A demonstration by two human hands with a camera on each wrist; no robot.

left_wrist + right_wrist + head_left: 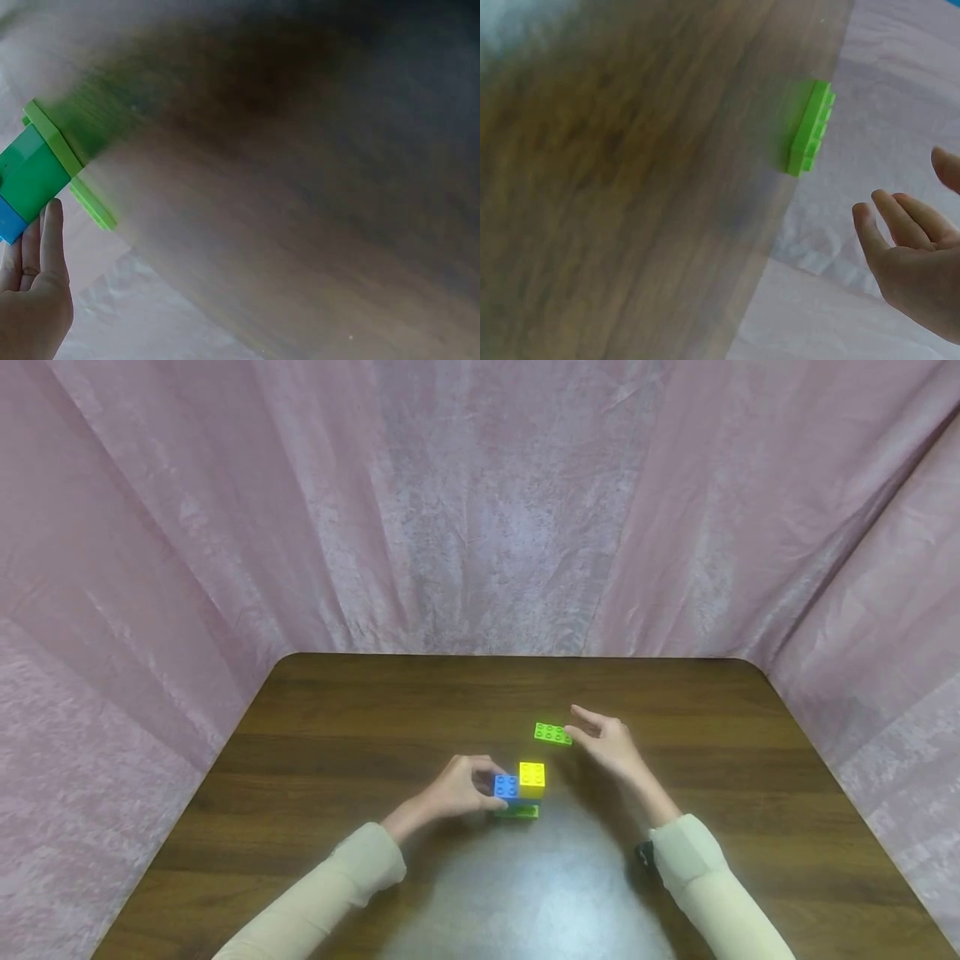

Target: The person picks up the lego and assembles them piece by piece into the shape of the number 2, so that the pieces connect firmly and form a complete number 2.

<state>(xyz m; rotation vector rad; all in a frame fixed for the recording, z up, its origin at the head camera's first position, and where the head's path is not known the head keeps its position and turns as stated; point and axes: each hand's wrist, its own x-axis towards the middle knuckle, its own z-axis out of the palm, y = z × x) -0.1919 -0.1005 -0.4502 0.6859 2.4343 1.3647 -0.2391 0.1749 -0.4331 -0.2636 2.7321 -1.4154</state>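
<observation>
Between the thumb and fingers of my left hand is a small stack of toy building bricks. A yellow brick tops its right side, with a blue brick lower on the left. The left wrist view shows a darker green brick below the blue and a lime plate at the base. My right hand hovers with fingers spread at the right end of a separate lime brick. That lime brick lies flat on the table, and in the right wrist view the hand holds nothing.
The brown wooden table has rounded far corners. Pink curtains hang behind it and along both sides. A dark band shows at the right sleeve cuff.
</observation>
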